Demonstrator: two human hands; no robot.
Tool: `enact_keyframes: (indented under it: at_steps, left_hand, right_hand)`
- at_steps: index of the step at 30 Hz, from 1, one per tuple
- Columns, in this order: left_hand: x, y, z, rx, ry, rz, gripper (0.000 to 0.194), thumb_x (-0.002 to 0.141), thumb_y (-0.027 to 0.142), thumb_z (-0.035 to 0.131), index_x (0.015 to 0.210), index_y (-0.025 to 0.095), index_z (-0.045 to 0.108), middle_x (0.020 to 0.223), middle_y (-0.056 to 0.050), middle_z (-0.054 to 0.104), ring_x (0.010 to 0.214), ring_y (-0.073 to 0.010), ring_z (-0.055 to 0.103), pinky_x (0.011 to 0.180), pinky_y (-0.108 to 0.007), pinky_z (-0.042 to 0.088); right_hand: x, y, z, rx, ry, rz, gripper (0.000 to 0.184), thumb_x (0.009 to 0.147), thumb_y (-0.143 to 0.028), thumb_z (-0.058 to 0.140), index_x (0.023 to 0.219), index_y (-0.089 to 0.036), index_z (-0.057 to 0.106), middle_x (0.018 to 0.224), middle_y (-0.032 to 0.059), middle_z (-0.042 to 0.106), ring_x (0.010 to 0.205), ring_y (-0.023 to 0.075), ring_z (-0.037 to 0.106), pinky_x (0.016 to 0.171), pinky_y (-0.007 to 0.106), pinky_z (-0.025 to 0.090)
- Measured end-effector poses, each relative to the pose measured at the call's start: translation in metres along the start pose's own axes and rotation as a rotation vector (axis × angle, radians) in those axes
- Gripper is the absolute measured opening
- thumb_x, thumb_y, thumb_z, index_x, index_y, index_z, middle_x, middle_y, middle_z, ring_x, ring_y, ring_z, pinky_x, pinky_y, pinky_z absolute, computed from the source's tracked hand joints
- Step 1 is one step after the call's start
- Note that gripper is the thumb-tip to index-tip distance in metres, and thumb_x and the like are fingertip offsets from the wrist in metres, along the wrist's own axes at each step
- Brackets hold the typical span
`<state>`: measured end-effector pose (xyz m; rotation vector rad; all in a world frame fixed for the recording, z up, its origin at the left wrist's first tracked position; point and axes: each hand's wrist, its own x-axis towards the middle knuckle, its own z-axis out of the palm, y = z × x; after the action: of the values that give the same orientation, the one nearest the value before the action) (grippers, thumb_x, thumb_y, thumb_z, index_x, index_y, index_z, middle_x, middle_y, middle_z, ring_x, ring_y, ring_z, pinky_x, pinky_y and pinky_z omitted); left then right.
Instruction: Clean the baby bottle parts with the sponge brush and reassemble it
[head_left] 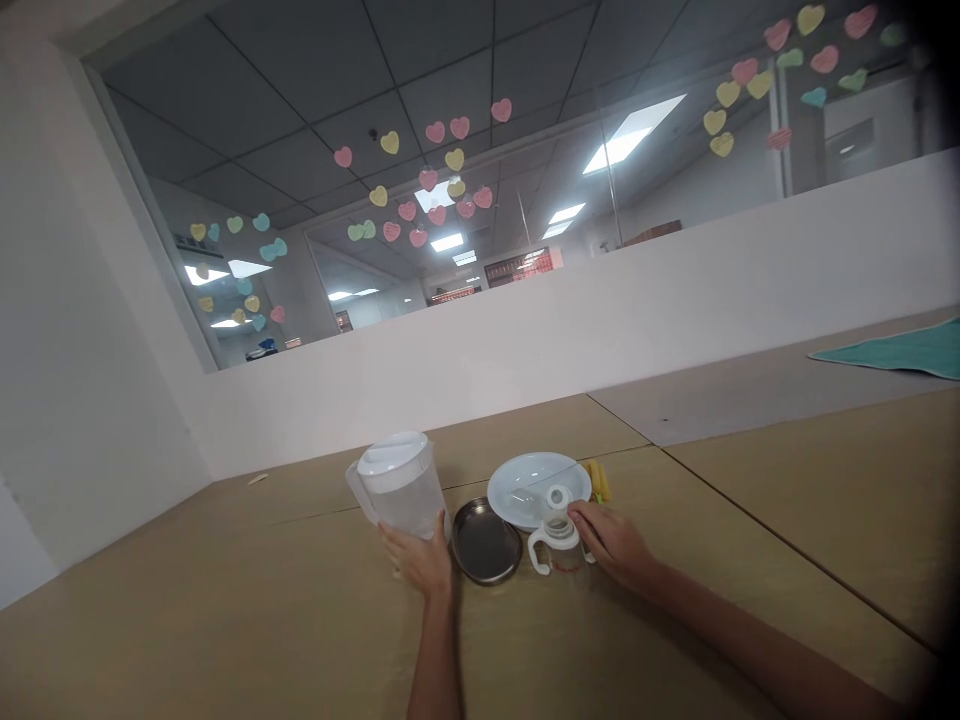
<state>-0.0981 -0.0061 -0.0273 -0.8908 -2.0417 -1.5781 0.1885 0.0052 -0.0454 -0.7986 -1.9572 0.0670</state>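
Observation:
My left hand (420,557) is wrapped round the lower part of a translucent pitcher (405,505) with a white lid and side handle. The pitcher stands slightly tilted in view, on or just over the table. My right hand (615,543) is closed, its fingertips pinching at a small white bottle ring (558,496) just above a clear baby bottle (564,560). This bottle has a white two-handled collar, red print and an uncovered mouth. Behind it, a clear dome-shaped cover (523,502) lies on a pale blue plate (536,465). The fingers partly hide the bottle's right handle.
Between the pitcher and bottle lies an oval metal tray (486,545). Something yellow (599,480) sits beside the plate. A green cloth (892,347) lies far right, and a small pale scrap (257,479) far left. The wooden table (262,600) meets a white wall (487,365) under a window.

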Motion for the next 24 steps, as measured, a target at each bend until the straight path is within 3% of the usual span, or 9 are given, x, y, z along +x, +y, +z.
enact_keyframes:
  at_steps: [4, 7, 9, 11, 13, 16, 18, 21, 24]
  left_hand:
    - [-0.003, 0.012, -0.005, -0.049, 0.041, -0.071, 0.113, 0.066, 0.062, 0.062, 0.143, 0.009, -0.001, 0.145, -0.034, 0.007, 0.131, -0.0520, 0.017, 0.091, -0.074, 0.026]
    - [-0.011, 0.028, -0.015, -0.114, 0.125, 0.143, 0.096, 0.077, 0.051, 0.057, 0.143, 0.008, 0.003, 0.148, -0.028, 0.007, 0.135, -0.0455, 0.013, 0.104, -0.064, 0.020]
    - [-0.016, 0.041, -0.019, -0.221, 0.079, 0.335, 0.075, 0.083, 0.042, 0.053, 0.141, 0.010, 0.019, 0.144, -0.023, 0.025, 0.134, -0.0374, 0.023, 0.109, -0.054, 0.022]
    - [-0.019, 0.059, -0.016, -0.349, -0.121, 0.487, 0.047, 0.087, 0.037, 0.046, 0.128, 0.015, 0.043, 0.127, -0.017, 0.050, 0.121, -0.0292, 0.044, 0.104, -0.047, 0.033]
    - [-0.018, 0.081, -0.007, -0.439, -0.442, 0.573, 0.032, 0.090, 0.034, 0.040, 0.111, 0.018, 0.058, 0.107, -0.010, 0.064, 0.104, -0.0220, 0.057, 0.094, -0.039, 0.043]
    - [-0.017, 0.116, 0.017, -0.400, -0.882, 0.662, 0.029, 0.087, 0.030, 0.043, 0.102, 0.020, 0.065, 0.103, -0.006, 0.067, 0.096, -0.0176, 0.060, 0.089, -0.032, 0.045]
    - [-0.018, 0.134, 0.036, -0.250, -1.157, 0.719, 0.029, 0.084, 0.027, 0.046, 0.102, 0.019, 0.067, 0.106, -0.006, 0.067, 0.099, -0.0178, 0.059, 0.090, -0.030, 0.043]
    - [-0.026, 0.144, 0.059, -0.189, -1.328, 0.754, 0.025, 0.077, 0.026, 0.055, 0.094, 0.017, 0.070, 0.100, -0.005, 0.070, 0.087, -0.0175, 0.062, 0.082, -0.027, 0.046]
    - [-0.033, 0.142, 0.072, -0.168, -1.386, 0.761, 0.024, 0.077, 0.029, 0.055, 0.091, 0.017, 0.070, 0.093, -0.004, 0.071, 0.084, -0.0158, 0.062, 0.078, -0.024, 0.046]
  right_hand:
    - [0.007, 0.001, -0.009, -0.020, 0.057, 0.115, 0.035, 0.096, -0.033, 0.024, 0.088, -0.021, 0.055, 0.079, 0.0051, 0.065, 0.072, 0.0181, 0.060, 0.065, 0.029, 0.044]
    - [0.017, 0.010, -0.021, -0.168, -0.020, 0.371, 0.039, 0.096, -0.031, 0.024, 0.083, -0.019, 0.058, 0.077, 0.0072, 0.066, 0.069, 0.0202, 0.061, 0.061, 0.029, 0.041]
    - [0.022, 0.018, -0.027, -0.309, -0.188, 0.517, 0.040, 0.095, -0.032, 0.027, 0.078, -0.017, 0.060, 0.078, 0.0106, 0.067, 0.072, 0.0235, 0.063, 0.060, 0.030, 0.040]
    - [0.023, 0.024, -0.030, -0.414, -0.361, 0.593, 0.044, 0.094, -0.037, 0.029, 0.076, -0.015, 0.063, 0.080, 0.0140, 0.068, 0.077, 0.0270, 0.064, 0.063, 0.032, 0.040]
    - [0.020, 0.028, -0.028, -0.462, -0.475, 0.598, 0.045, 0.092, -0.042, 0.033, 0.078, -0.014, 0.065, 0.084, 0.0163, 0.068, 0.082, 0.0292, 0.064, 0.066, 0.034, 0.041]
    - [0.015, 0.031, -0.023, -0.485, -0.537, 0.578, 0.033, 0.088, -0.039, 0.044, 0.087, -0.014, 0.066, 0.092, 0.0166, 0.068, 0.089, 0.0299, 0.063, 0.070, 0.035, 0.042]
    - [0.014, 0.032, -0.019, -0.503, -0.539, 0.604, 0.029, 0.087, -0.034, 0.045, 0.091, -0.014, 0.066, 0.095, 0.0162, 0.068, 0.090, 0.0295, 0.063, 0.071, 0.035, 0.043]
    - [0.014, 0.035, -0.016, -0.518, -0.530, 0.627, 0.032, 0.088, -0.032, 0.041, 0.092, -0.013, 0.066, 0.096, 0.0167, 0.068, 0.090, 0.0298, 0.064, 0.071, 0.036, 0.044]
    - [0.012, 0.038, -0.012, -0.495, -0.484, 0.628, 0.032, 0.088, -0.032, 0.043, 0.089, -0.013, 0.068, 0.093, 0.0169, 0.069, 0.088, 0.0301, 0.064, 0.070, 0.036, 0.045]
